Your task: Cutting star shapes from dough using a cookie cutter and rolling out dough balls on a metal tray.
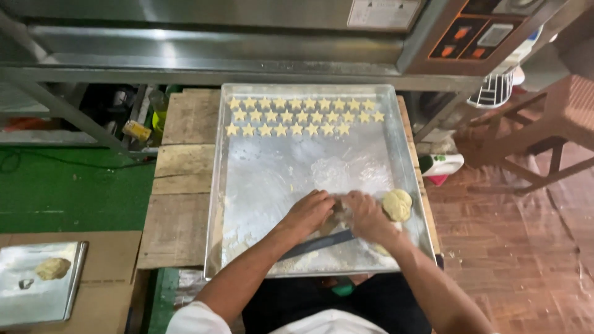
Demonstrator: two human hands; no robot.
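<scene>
person bent over a big metal tray (405,154) set on wooden planks (185,161). left hand (309,212) and right hand (366,213) are side by side near the tray's front middle, knuckles up, fingers curled down and pressed together over something small between them; what they pinch is hidden, cannot tell. a dark flat strip (318,244) lies on the tray just under the wrists. a dough ball (396,205), pale yellow, sits just beside the right hand near the tray's right edge. three rows of little star cutouts (303,116) line the far end of the tray. tray floor looks floury and smeared. lower left, a smaller tray (12,303) on cardboard holds a dough lump (52,268). above, a steel oven front with a white rectangular label (383,12) at top centre and an orange-and-brown control panel (476,34) at top right. a small yellow packet (137,130) lies left of the planks by the green floor.
</scene>
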